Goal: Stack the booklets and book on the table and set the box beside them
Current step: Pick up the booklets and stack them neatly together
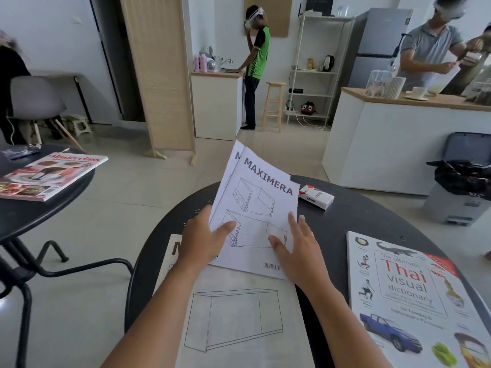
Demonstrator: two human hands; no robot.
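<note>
White paper booklets [255, 213] titled MAXIMERA, two by the doubled top edge, sit between our hands above the round black table [366, 213]. Our left hand [204, 243] pinches their left edge, thumb on top; our right hand [297, 248] lies flat and spread on the cover, clasping nothing. Their lower edge overlaps a larger booklet [239, 314] lying flat on the table nearest us, so we count three booklets in all. We judge the pair thin, light and floppy, and prone to sliding apart; they are best held at both long edges, or pressed flat and squared on the sheet below. One book [414, 296], a Thai visual dictionary, lies to the right, apart from the booklets; it looks stiffer and heavier, and would suit a two-handed lift by its sides. One small white-and-red box [316, 198] rests just beyond the booklets' right corner; it appears light and rigid, easily taken by its long faces. A magazine [50, 176] lies on a second table [39, 219] at left.
</note>
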